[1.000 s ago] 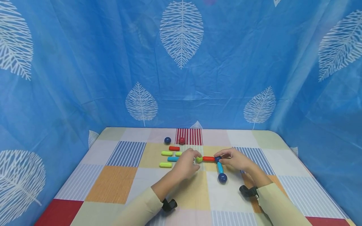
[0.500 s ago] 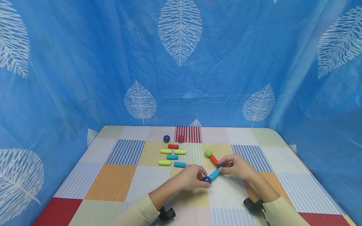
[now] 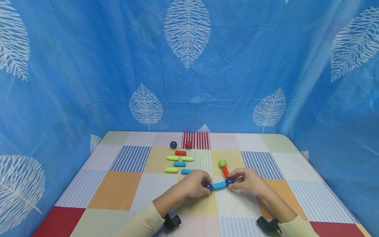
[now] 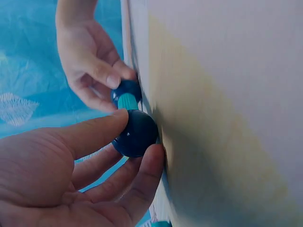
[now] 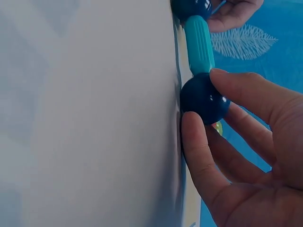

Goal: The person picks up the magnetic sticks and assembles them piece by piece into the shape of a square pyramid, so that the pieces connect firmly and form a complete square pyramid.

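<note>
A blue curtain (image 3: 112,65) printed with white leaves surrounds a table (image 3: 115,191) covered in patchwork cloth. At the left of its middle lie loose pieces: three yellow-green rods (image 3: 171,170), a small red rod (image 3: 180,153) and two loose blue rods (image 3: 179,164), all roughly crosswise, with a loose navy ball (image 3: 173,144) and a red ball (image 3: 188,144) behind them. The nearer loose blue rod is partly covered by the left hand in the head view.

The left hand (image 3: 193,183) pinches the left navy ball (image 4: 137,134) between thumb and fingertips, parted only by the ball's width. From that ball the joined blue rod (image 3: 219,185) runs rightward, its long axis nearly crosswise and its right end slightly farther from the person. It bridges the hands, one at each end, so neither is clearly nearer.

A green ball (image 3: 222,163) lies beyond that rod, at the far end of the joined red rod (image 3: 225,171), which points away from the person and a little left. Its near end appears to meet the right navy ball (image 5: 203,99), making a corner there. The right hand (image 3: 247,181), nearer this red arm, pinches that corner ball, thumb and fingers set around it.
</note>
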Available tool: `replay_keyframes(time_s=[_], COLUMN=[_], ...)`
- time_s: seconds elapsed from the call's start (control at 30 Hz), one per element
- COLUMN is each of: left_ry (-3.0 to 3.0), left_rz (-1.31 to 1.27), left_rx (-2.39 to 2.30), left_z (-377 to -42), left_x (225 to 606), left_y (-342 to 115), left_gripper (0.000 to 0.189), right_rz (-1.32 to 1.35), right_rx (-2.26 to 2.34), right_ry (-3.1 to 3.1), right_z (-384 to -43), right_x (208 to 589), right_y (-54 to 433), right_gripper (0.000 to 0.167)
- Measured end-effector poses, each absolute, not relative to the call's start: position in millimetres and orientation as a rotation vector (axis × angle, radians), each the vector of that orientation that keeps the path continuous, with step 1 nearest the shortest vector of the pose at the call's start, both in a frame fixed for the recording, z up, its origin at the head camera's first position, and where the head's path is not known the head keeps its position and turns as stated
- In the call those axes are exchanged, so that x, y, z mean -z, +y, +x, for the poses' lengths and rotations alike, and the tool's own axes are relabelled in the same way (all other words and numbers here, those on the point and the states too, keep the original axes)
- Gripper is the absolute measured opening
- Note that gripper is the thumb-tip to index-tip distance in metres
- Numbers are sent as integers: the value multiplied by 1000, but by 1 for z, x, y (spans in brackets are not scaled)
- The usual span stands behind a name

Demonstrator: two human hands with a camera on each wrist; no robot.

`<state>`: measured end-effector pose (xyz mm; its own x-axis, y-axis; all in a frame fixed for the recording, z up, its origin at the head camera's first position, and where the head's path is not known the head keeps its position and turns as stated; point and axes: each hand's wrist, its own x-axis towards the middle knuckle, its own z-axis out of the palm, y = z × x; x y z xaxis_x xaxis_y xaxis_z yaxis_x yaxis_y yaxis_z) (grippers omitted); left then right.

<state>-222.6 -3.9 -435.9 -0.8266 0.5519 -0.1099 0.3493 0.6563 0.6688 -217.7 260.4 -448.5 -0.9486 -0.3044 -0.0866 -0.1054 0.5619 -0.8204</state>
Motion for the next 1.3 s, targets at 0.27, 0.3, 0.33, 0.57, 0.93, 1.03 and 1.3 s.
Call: replay_keyframes(time_s=[0.27,0.3,0.33,0.57,0.93,1.03,1.3], left_ry=[2583,2582,2583,2588,2586,2619,2732], left_rz=[672,668,665,660,664,684,725], left_rx=[-938,-937,-935,-939,-987,-1000,-1014], left_z=[-232,-233,-233,-234,-234,-236,-249], left_x=[436,436,437,436,437,436,434], left_y=[-15,-15,-16,-17,-29,-39,-72], left_gripper=[26,26,26,27,31,30,27], right_rz=[-352,-345,-347,-338,-316,-289,-215], right_rx=[1342,1347,1352,1368,1409,1436,1419], right_ry=[2571,2567,2562,2549,2476,2470,2672], right_z=[-211,-211,-210,-211,-215,-219,-239], right_x=[448,448,448,448,448,447,445], right_y=[254,253,253,251,253,254,255], right_gripper=[33,33,33,34,36,34,26])
